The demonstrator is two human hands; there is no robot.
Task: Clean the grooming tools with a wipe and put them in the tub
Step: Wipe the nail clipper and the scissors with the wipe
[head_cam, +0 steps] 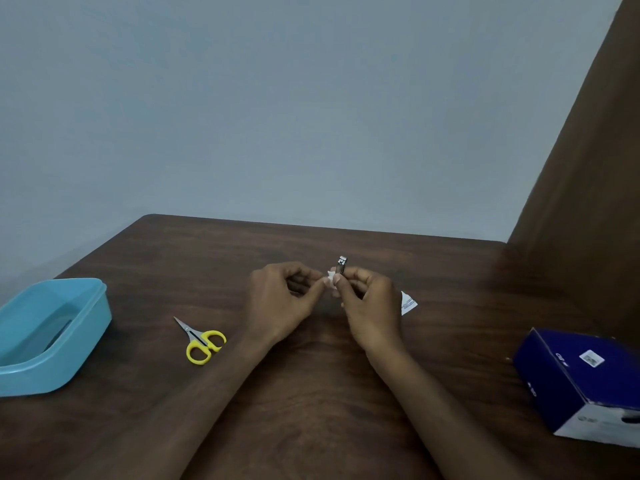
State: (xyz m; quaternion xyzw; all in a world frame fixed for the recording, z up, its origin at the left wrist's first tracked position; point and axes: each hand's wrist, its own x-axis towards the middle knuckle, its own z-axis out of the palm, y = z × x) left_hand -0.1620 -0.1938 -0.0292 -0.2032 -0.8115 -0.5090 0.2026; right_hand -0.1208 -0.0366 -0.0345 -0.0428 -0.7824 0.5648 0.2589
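My right hand (369, 299) pinching nail clipper (341, 265) upright; left hand (282, 299) pinching wipe (331, 279) against it; tub (52, 332) far left, left hand nearer.

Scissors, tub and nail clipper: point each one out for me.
Scissors (202, 342): head view, on the pivot where the blades meet the yellow handles.
Tub (90, 327): head view, on its blue right outer wall.
Nail clipper (341, 265): head view, on the metal end above the fingers.
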